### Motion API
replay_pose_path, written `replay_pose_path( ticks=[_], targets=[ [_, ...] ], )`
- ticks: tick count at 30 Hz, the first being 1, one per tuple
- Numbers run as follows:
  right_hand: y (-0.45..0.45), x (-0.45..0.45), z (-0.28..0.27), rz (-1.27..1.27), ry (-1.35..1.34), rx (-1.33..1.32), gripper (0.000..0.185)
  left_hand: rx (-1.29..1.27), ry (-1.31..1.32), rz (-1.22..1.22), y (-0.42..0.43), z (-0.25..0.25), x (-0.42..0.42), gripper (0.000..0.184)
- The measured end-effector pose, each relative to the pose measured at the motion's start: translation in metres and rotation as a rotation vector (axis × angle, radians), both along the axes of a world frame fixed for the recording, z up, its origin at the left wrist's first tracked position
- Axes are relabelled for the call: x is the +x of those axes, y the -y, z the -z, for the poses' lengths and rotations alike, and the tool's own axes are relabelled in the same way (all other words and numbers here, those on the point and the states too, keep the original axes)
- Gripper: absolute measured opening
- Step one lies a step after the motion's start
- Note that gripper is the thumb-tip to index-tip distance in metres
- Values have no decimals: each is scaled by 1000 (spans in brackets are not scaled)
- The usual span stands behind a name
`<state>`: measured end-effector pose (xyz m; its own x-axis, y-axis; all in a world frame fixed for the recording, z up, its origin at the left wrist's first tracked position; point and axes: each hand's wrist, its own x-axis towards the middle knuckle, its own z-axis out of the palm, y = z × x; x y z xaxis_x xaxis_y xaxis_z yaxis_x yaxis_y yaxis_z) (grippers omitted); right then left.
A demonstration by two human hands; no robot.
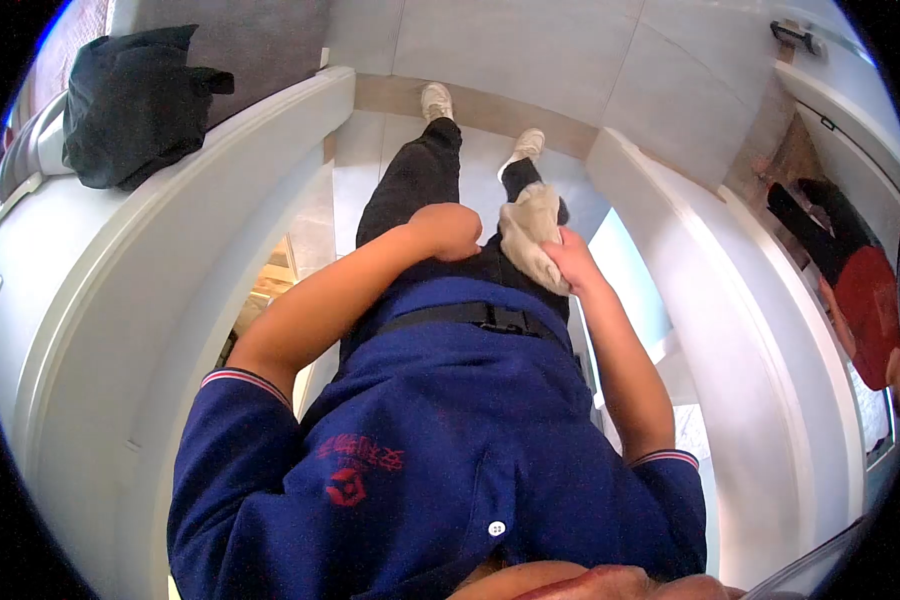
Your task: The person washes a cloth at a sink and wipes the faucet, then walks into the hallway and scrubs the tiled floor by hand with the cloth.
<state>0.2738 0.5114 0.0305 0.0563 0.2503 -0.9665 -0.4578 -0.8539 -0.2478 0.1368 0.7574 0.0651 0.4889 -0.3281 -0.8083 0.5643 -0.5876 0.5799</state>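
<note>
My right hand (pixel 573 262) is closed round a crumpled beige cloth (pixel 531 232), which hangs in front of my leg above one white shoe. My left hand (pixel 448 231) is at my waist over the black trousers (pixel 402 188), its fingers curled. Whether anything is between those fingers is hidden. A black belt (pixel 485 317) with a buckle lies just below both hands in the view, over my dark blue shirt (pixel 450 400).
White door frames or panels stand on the left (pixel 160 260) and right (pixel 710 270). A black cloth (pixel 138 105) lies on a white surface at the upper left. Pale floor tiles (pixel 510 50) are ahead. A person in red (pixel 865 300) is at the far right.
</note>
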Motion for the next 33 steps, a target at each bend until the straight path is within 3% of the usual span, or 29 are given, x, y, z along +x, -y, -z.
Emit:
replay_pose_path(
  ticks=[2, 6, 10, 11, 12, 15, 17, 19, 21, 23, 27, 29, 31, 33],
  targets=[
    [-20, 2, -30, -174, 5, 64, 45, -101, 35, -3, -15, -8, -4, 29],
    [-10, 3, -11, -264, -97, 57, 48, -267, 5, -62, -17, 1, -22, 28],
    [-51, 29, 19, -844, 54, 104, 54, -281, -81, -57, -6, 7, -12, 26],
    [-49, 34, 47, -929, 136, 119, 55, -263, -77, -92, -1, 14, -10, 27],
    [-43, 41, 81, -847, 85, 81, 56, -244, -75, -122, 8, 22, -11, 27],
    [-54, 80, 173, -1006, 412, 88, 61, -87, -99, -268, 26, 61, -6, 28],
    [-65, 111, 229, -840, 534, 38, 61, -24, -51, -413, 27, 99, -2, 28],
    [-49, 150, 285, -853, 827, 84, 59, 58, -21, -530, 49, 124, 20, 28],
    [-75, 173, 318, -882, 890, 40, 56, 60, -5, -504, 39, 171, 24, 28],
    [-76, 183, 385, -746, 1069, 42, 52, 57, 63, -458, 36, 227, 25, 27],
    [-116, 185, 469, -793, 1155, 119, 49, 91, -51, -330, 40, 313, 34, 26],
    [-125, 160, 521, -728, 1348, 281, 47, 86, -23, -287, 44, 352, 29, 26],
    [-122, 122, 575, -837, 1323, 331, 42, 75, -41, -245, 49, 381, 24, 26],
    [-101, 70, 634, -886, 1221, 359, 38, 80, -13, -16, 54, 400, 38, 26]
  ],
)
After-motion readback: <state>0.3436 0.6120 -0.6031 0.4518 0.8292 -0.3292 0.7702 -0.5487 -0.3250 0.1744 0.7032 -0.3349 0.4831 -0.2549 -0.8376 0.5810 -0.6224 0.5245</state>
